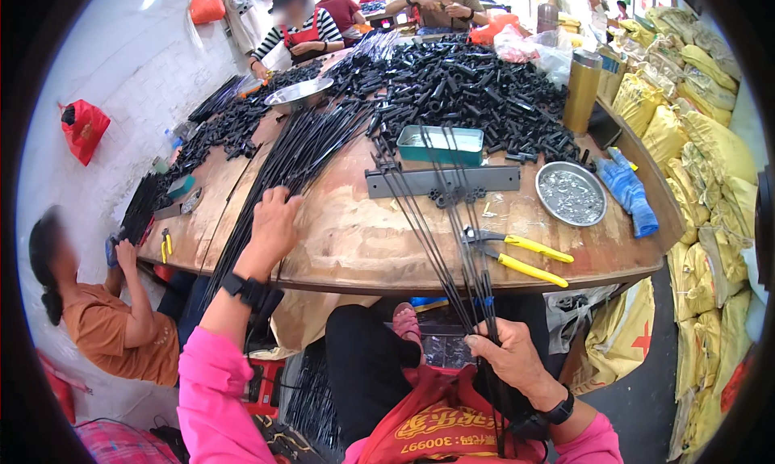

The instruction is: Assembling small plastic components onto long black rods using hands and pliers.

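Note:
My right hand [510, 357] is closed around several thin black rods [432, 258], which slant up from my lap over the table's near edge. Their far ends rest across a dark metal bar [387, 183] with small black knobs along its front. Over the right edge of a long heap of similar black rods [303, 153] is my left hand [276, 223], its fingers curled; whatever they grip, if anything, is hidden. Yellow-handled pliers [529, 258] lie just right of the held rods. Behind the bar stands a green rectangular tin [440, 148].
A large pile of short black tubular parts [464, 85] covers the table's far side. At right are a round metal dish [571, 194], a blue glove [628, 191] and a gold flask [581, 93]. Yellow sacks [702, 181] line the right side. Co-workers sit left [121, 319] and beyond the table.

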Motion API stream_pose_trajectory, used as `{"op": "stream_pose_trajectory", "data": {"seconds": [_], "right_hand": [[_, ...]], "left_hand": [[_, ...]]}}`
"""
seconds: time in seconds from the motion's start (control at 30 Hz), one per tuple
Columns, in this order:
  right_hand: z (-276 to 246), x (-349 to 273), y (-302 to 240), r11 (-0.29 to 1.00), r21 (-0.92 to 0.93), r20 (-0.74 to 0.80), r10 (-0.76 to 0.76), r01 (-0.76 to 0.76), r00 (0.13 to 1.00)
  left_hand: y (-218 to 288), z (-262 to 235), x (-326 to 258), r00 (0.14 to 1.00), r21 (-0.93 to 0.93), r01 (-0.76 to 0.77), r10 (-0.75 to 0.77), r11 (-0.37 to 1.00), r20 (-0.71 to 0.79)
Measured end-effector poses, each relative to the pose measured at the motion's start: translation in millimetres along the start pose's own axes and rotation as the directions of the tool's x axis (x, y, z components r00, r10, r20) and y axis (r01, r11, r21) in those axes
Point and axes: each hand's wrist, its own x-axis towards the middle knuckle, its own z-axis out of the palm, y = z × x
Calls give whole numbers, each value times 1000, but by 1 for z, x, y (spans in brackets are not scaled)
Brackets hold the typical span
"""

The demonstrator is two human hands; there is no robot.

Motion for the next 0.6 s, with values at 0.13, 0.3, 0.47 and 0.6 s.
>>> {"op": "stream_pose_trajectory", "data": {"seconds": [0.13, 0.3, 0.47, 0.6], "right_hand": [[7, -3, 3, 998, 69, -23, 4, -3, 1000], [11, -7, 6, 987, 160, 95, -46, 31, 994], [24, -18, -21, 972, 230, 238, -7, -49, 971], [40, -25, -26, 969, 235, 350, -6, -81, 937]], "left_hand": [[-5, -19, -46, 999, 18, 39, -38, 999, -35], [75, -66, -99, 986, -483, -26, -56, 875, -154], [177, -47, -113, 970, -741, -106, -96, 664, -225], [214, -43, -109, 950, -928, 15, -296, 373, -103]]}}
